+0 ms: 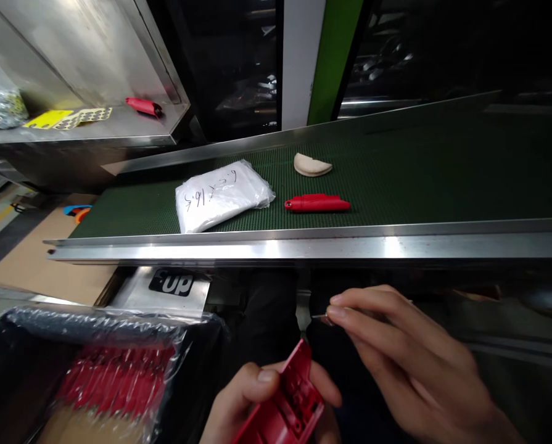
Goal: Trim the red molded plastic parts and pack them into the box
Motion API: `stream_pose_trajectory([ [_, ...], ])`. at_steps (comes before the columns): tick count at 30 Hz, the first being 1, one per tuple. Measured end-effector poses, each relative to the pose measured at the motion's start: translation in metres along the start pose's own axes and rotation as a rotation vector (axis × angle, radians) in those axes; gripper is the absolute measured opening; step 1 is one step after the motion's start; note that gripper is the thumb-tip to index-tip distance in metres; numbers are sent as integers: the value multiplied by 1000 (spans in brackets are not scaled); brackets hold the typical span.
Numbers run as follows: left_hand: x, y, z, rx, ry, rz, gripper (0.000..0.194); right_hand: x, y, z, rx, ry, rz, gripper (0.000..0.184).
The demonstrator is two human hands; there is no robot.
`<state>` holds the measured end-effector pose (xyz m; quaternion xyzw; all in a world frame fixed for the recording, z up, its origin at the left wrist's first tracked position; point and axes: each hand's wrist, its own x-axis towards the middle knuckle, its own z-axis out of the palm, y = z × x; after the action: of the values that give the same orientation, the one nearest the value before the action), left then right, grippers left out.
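Green conveyor belt (419, 172) beyond hands; red piece (317, 203) near white packet (224, 196). Left hand (245, 391) clamped on open red casing (278, 416), right hand (409, 351) apart, pinching small metal part (321, 316). Slight fingertip grip could slip, dropping it toward dark floor; tilted casing could spill loose innards.

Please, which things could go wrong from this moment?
The small metal piece is held only by the fingertips of the right hand, above a dark area. It could slip and be hard to find.

The red casing lies tilted in the left hand, its hollow side visible; anything loose inside might fall out.
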<state>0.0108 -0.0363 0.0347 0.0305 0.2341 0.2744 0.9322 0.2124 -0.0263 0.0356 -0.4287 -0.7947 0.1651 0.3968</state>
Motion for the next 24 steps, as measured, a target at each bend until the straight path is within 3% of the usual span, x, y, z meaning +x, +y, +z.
stream_pose_trajectory([
  [4,4,-4,-4,-32,4,117,37,10,-7,6,27,-35,131,35],
  [6,5,-2,-5,20,-4,113,34,16,-8,8,118,-58,170,31],
  [9,7,4,-7,161,28,83,32,26,-4,10,242,-150,154,24],
  [12,9,8,-7,213,80,68,29,30,0,14,204,-184,106,22],
  [16,15,8,-4,161,112,70,28,27,-1,24,185,-7,172,14],
  [21,22,6,-10,155,-13,112,30,17,8,19,18,370,486,6],
  [22,23,7,-13,163,-42,117,30,15,12,17,-27,411,524,6],
  [24,23,8,-17,183,-81,141,27,12,20,13,-78,369,522,10],
])
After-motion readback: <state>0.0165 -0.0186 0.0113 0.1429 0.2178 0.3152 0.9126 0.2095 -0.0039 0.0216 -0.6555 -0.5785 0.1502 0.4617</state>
